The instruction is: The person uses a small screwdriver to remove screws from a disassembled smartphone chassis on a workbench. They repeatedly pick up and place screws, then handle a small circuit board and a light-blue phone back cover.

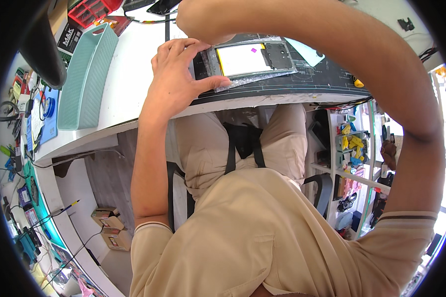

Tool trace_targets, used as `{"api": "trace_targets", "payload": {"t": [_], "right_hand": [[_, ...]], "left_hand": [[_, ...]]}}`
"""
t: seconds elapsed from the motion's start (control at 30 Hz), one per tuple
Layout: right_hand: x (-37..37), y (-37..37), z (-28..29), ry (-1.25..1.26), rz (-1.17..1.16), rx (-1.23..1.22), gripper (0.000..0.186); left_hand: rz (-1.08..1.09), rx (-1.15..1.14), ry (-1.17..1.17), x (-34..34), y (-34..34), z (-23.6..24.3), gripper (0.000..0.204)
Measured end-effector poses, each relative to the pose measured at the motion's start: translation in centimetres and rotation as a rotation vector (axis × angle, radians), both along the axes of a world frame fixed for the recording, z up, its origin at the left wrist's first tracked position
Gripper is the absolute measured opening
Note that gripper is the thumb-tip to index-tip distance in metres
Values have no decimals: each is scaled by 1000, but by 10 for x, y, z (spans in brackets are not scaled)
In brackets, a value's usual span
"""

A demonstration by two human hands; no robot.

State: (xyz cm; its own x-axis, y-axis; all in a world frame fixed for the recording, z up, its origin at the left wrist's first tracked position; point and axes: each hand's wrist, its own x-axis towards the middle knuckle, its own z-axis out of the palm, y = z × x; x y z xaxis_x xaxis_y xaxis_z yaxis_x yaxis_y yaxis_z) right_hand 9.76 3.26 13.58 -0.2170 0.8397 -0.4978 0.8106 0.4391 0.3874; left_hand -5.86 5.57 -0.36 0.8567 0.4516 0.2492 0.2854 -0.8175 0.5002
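An opened phone (pixel 243 58) lies with its inside up, showing a white battery with yellow edges and a dark section at its right end. Under it is a sheet of bubble wrap (pixel 262 75) on a black printed mat (pixel 327 79). My left hand (pixel 173 74) spans the phone's left end, thumb along the near edge and index finger by the far left corner. Across the top reaches my right arm, bent inward. My right hand (pixel 198 24) is just beyond the left hand's fingertips, its fingers hidden. A pale blue phone back cover (pixel 306 51) lies right of the phone.
A tall teal plastic basket (pixel 86 79) stands left on the white desk (pixel 126 69), with a red tray (pixel 91 11) behind it. Yellow-black item (pixel 358 82) sits near the mat's right edge. Shelves (pixel 332 163) with tools stand below right; cardboard boxes (pixel 115 237) are on the floor.
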Motion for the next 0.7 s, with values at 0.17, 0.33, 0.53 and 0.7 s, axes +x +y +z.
{"api": "trace_targets", "payload": {"t": [0.17,0.33,0.53,0.7], "right_hand": [[-5,-9,2,-5,-42,20,18],[-3,-17,13,22,-91,68,20],[19,-45,60,188,-315,352,23],[55,-119,72,578,-518,797,33]], "left_hand": [[-1,-17,40,1,0,5,91],[-14,-23,29,0,0,5,90],[-25,-110,-66,1,4,7,68],[-91,45,-162,51,14,24,23]]}}
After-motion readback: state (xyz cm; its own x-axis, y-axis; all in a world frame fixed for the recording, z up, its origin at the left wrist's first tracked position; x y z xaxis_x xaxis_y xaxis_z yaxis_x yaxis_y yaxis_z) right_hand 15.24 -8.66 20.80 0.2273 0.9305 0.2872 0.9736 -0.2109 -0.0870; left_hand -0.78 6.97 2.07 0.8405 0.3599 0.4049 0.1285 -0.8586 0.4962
